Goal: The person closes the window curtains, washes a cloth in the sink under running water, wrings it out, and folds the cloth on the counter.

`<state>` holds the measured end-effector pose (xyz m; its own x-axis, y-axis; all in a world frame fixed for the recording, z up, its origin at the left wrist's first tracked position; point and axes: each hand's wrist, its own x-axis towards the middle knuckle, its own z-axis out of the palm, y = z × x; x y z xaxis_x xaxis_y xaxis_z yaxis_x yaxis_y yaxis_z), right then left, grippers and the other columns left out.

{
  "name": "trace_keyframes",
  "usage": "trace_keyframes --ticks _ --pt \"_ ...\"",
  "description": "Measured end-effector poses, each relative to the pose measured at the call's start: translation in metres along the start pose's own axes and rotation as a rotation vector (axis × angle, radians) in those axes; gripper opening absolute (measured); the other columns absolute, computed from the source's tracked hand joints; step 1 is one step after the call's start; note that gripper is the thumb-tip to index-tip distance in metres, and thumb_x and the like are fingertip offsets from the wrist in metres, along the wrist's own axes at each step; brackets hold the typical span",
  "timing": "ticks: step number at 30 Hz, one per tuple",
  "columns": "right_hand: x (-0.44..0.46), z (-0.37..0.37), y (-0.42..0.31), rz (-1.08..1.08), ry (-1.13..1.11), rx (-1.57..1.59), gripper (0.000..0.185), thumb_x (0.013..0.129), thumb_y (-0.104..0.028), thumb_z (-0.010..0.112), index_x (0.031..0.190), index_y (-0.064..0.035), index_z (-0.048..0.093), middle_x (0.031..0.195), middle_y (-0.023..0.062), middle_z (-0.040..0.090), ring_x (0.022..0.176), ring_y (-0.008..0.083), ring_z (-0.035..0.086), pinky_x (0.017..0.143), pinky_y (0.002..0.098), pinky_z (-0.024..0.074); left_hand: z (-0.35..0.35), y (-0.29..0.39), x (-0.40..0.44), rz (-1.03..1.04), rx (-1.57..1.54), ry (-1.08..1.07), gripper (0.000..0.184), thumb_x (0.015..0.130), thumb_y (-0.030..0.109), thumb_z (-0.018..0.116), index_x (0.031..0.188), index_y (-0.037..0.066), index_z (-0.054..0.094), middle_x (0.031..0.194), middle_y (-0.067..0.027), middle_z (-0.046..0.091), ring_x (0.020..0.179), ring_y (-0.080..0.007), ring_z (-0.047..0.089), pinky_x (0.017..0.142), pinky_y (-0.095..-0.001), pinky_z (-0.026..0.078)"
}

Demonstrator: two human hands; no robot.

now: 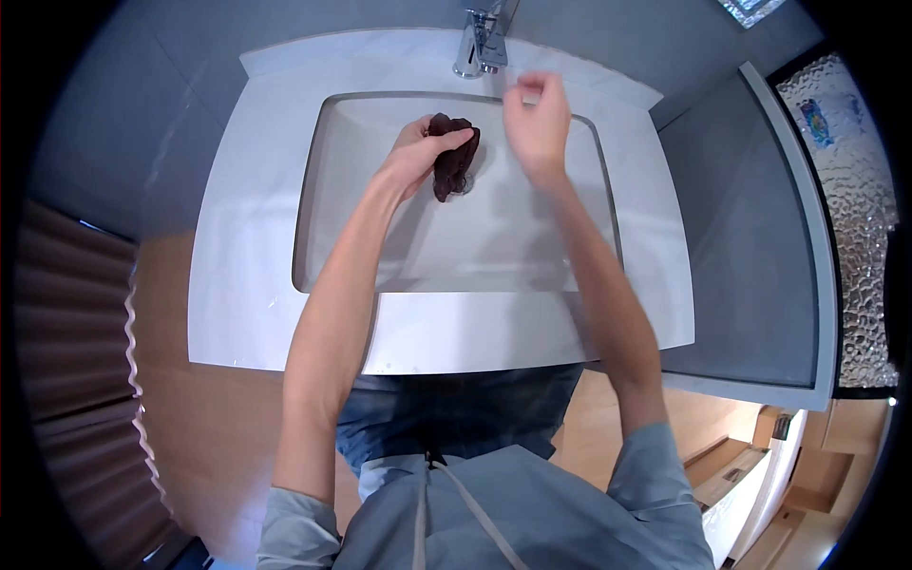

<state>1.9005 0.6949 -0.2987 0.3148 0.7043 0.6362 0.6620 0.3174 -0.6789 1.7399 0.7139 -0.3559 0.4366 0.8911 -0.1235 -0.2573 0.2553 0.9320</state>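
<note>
My left hand [415,157] is closed round a crumpled dark maroon cloth [454,157], thumb on top. The cloth hangs over the sink basin [380,252], and its lower end is near the drain [464,184]. Beyond it, at the back of the counter, stands a chrome faucet [468,49]. My right hand [538,123] is raised over the basin's back right edge, just right of the faucet and apart from it. Its fingers are curled in and slightly blurred, and nothing shows in them.
A white marbled countertop [247,237] surrounds the basin, with a low backsplash behind. To the right is a grey framed panel [755,247] beside textured glass [860,266]. A brown pleated curtain [81,361] hangs at left. Lower right, a wooden drawer [731,472] stands out.
</note>
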Motion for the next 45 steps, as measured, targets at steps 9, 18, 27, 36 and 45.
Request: trace_keyframes --ticks 9,18,27,36,45 --pt "-0.043 -0.005 0.024 0.547 -0.614 0.311 0.052 0.086 -0.044 0.067 0.098 0.0061 0.064 0.084 0.0082 0.067 0.077 0.0155 0.064 0.07 0.0268 0.0514 -0.002 -0.001 -0.015 0.084 0.076 -0.12 0.024 0.097 0.011 0.051 0.115 -0.001 0.061 0.103 -0.0049 0.065 0.089 -0.0131 0.061 0.085 -0.0288 0.049" --pt "-0.042 -0.014 0.045 0.616 -0.663 0.483 0.042 0.09 -0.032 0.067 0.115 0.0014 0.058 0.094 0.0076 0.068 0.093 0.0157 0.065 0.081 0.0309 0.0519 -0.002 -0.009 -0.015 0.039 0.073 -0.116 0.027 0.098 0.008 0.046 0.123 0.002 0.056 0.105 -0.0038 0.065 0.093 -0.011 0.06 0.084 -0.0283 0.049" --pt "-0.051 -0.006 0.061 0.111 -0.297 0.105 0.046 0.074 -0.025 0.079 0.105 0.0022 0.06 0.086 0.0128 0.068 0.077 0.0203 0.066 0.072 0.0318 0.0532 -0.001 -0.009 -0.017 0.075 0.159 -0.151 0.027 0.098 0.008 0.049 0.122 0.001 0.059 0.104 -0.0016 0.065 0.091 -0.0088 0.059 0.085 -0.0267 0.049" --pt "-0.053 -0.014 0.043 0.233 -0.543 0.028 0.03 0.076 -0.019 0.074 0.094 0.0046 0.066 0.078 0.0128 0.07 0.069 0.016 0.067 0.066 0.0276 0.0534 -0.006 -0.005 -0.021 0.037 0.362 -0.208 0.026 0.096 0.004 0.05 0.119 -0.001 0.062 0.106 -0.0034 0.066 0.094 -0.0101 0.061 0.09 -0.0279 0.049" --pt "-0.042 -0.015 0.092 0.58 -0.363 0.387 0.023 0.079 -0.012 0.06 0.093 0.0048 0.067 0.078 0.0114 0.069 0.07 0.0168 0.064 0.063 0.0306 0.0503 -0.013 -0.002 -0.015 -0.003 0.18 0.006 0.025 0.09 0.002 0.047 0.109 -0.001 0.063 0.103 -0.0079 0.066 0.094 -0.0171 0.062 0.089 -0.0325 0.049"
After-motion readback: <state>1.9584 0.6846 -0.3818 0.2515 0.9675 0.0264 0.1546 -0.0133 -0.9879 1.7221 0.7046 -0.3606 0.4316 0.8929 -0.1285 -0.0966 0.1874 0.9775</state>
